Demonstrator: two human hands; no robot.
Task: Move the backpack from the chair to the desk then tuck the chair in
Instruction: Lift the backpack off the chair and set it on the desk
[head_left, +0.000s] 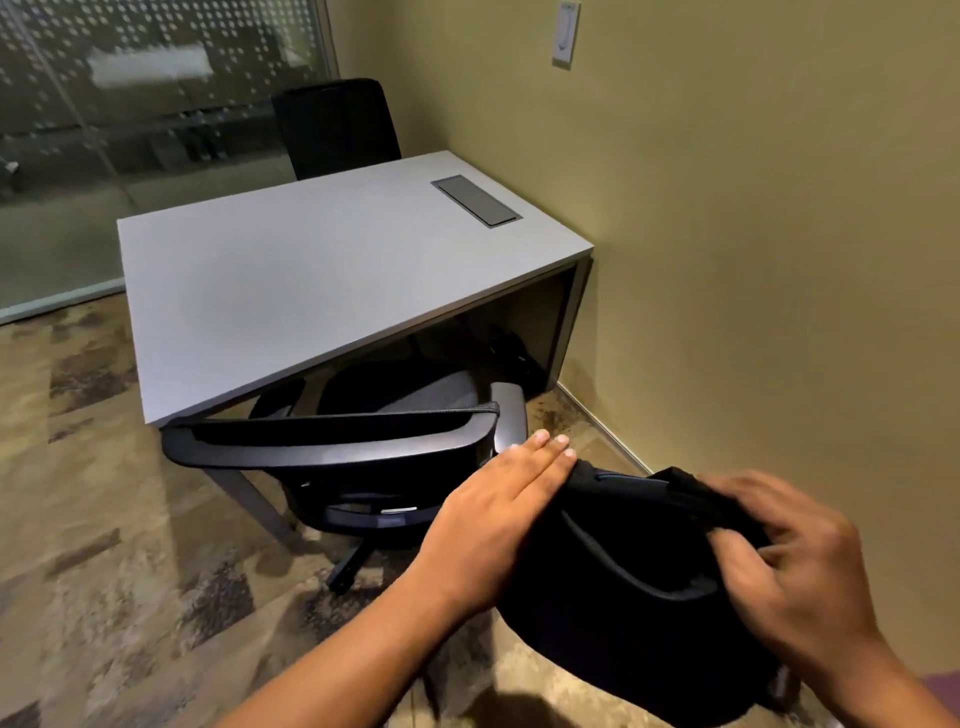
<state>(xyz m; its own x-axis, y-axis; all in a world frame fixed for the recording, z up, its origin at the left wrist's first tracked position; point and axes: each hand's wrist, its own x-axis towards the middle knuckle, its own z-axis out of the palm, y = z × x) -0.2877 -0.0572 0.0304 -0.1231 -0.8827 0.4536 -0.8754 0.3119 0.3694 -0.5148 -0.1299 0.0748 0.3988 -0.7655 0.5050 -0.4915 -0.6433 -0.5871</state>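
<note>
A black backpack (623, 587) hangs in the air at the lower right, off the floor, between my two hands. My right hand (789, 561) is blurred and grips its top edge. My left hand (498, 509) lies flat with fingers together against the backpack's left side. A black office chair (337, 447) stands just left of the backpack, its seat partly under the near edge of the grey desk (311, 275). The chair's seat holds nothing.
A grey cable hatch (475, 200) is set into the desk's far right corner. A second black chair (337, 124) stands behind the desk. An olive wall (753, 260) runs along the right, a frosted glass partition (130, 104) at the back left. Patterned carpet covers the floor.
</note>
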